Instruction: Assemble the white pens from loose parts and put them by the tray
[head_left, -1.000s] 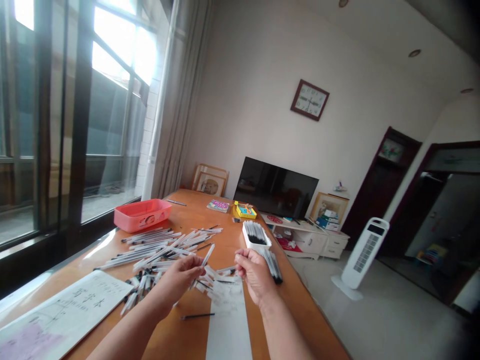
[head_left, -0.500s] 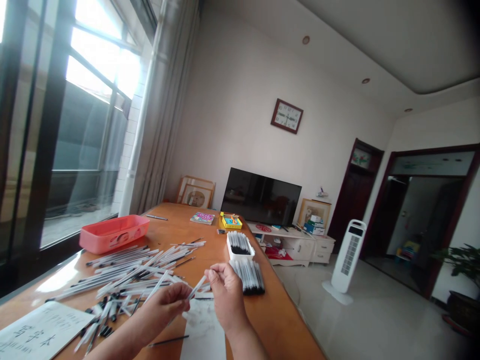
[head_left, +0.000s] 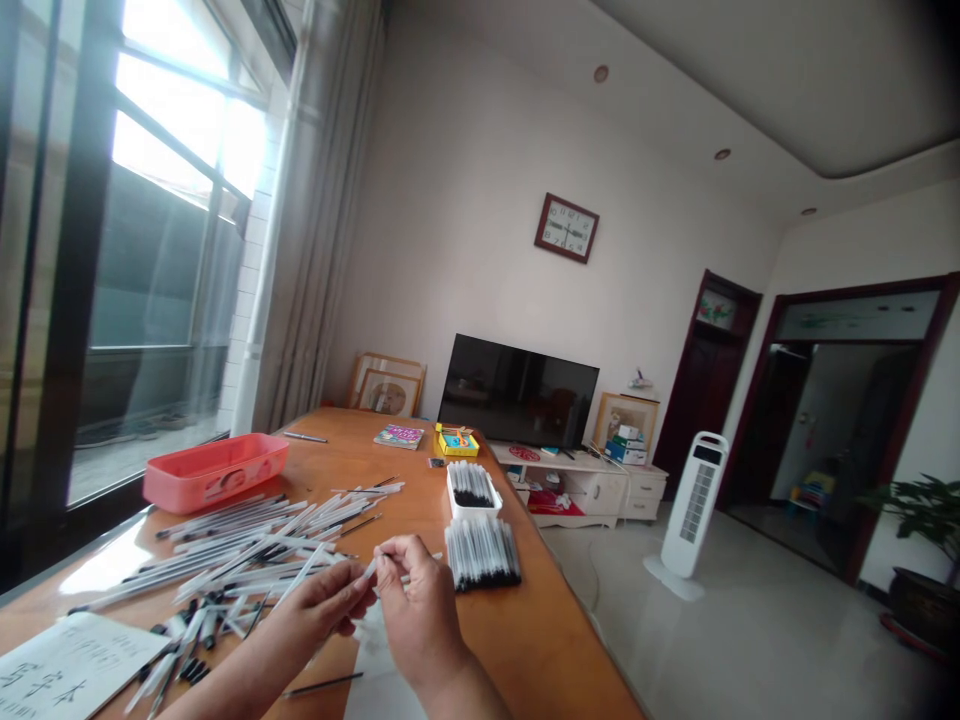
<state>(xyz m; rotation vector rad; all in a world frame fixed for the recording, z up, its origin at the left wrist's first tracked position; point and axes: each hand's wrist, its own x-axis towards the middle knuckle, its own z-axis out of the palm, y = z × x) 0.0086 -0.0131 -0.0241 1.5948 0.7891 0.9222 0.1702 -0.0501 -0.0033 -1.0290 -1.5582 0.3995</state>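
Note:
My left hand point(head_left: 330, 598) is closed round a slim translucent white pen barrel point(head_left: 370, 569) above the wooden table. The thumb and fingers of my right hand point(head_left: 417, 605) pinch the barrel's far end; any small part between those fingertips is hidden. Left of my hands lies a loose pile of white pen barrels point(head_left: 247, 540), with black and white caps point(head_left: 196, 668) nearer me. A neat stack of pens with black ends point(head_left: 481, 552) lies beyond my right hand. Under the hands there is a white sheet of paper point(head_left: 379, 690), and a thin dark refill point(head_left: 324, 685) lies across its left edge.
A white tray point(head_left: 474, 511) of pens stands behind the stack. At the left are a pink-red plastic box point(head_left: 161, 487) and a handwritten notebook point(head_left: 71, 665). Farther back lie a yellow box point(head_left: 457, 441) and a colourful booklet point(head_left: 399, 436). The table's right edge point(head_left: 581, 610) drops to the floor.
My hands have drawn closer together, and the right fingers have slid over the barrel's end, so less of it shows. The whole view has shifted slightly.

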